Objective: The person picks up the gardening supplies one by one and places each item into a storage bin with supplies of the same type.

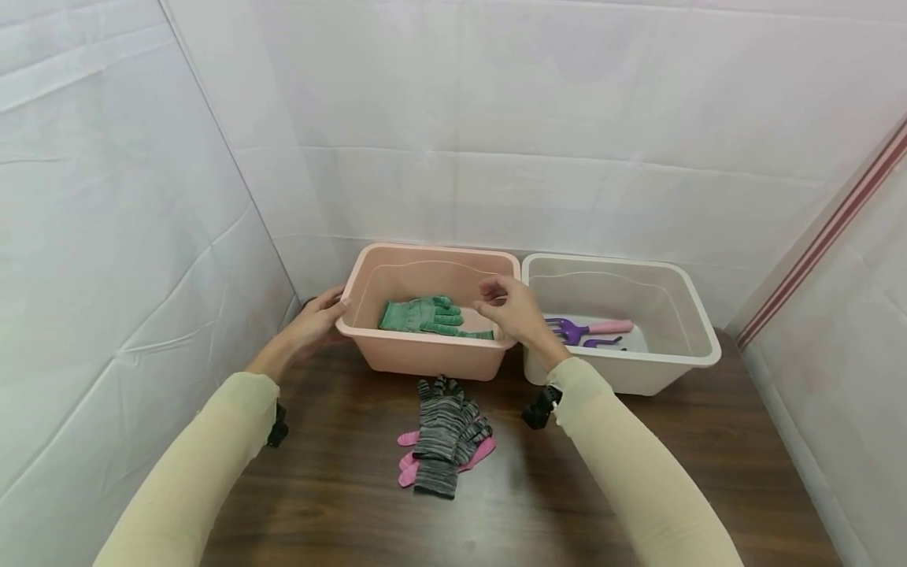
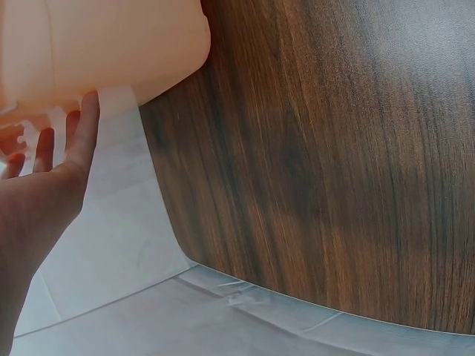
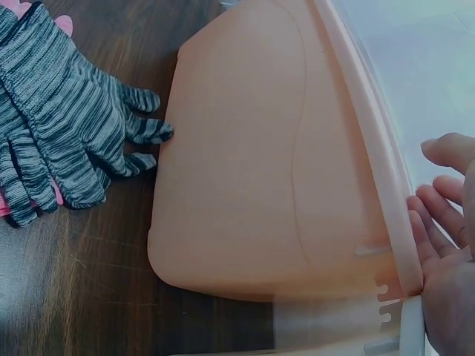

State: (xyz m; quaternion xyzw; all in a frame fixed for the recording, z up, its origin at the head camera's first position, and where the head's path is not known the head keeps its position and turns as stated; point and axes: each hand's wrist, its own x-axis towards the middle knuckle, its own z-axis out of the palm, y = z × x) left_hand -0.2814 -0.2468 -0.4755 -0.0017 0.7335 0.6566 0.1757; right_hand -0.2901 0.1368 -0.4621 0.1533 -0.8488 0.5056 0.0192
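My left hand [image 1: 316,319] is at the left end of a peach plastic bin [image 1: 432,354], gripping its rim; the left wrist view shows fingers [image 2: 85,130] against its outer wall. Over the bin's right end is my right hand [image 1: 513,309], its thumb apart from loosely bent fingers close by the rim, holding nothing. Inside the bin lies a green work glove [image 1: 418,315], with more green fabric beside it along the front wall. On the table in front, grey-and-black striped knit gloves [image 1: 442,425] lie on top of pink gloves [image 1: 409,472].
A cream bin [image 1: 623,370] stands right beside the peach one. It holds a purple hand fork [image 1: 570,331] with a pink handle and another purple tool [image 1: 602,342]. White sheeting [image 1: 453,118] surrounds the dark wooden table [image 1: 319,488] at the back and sides.
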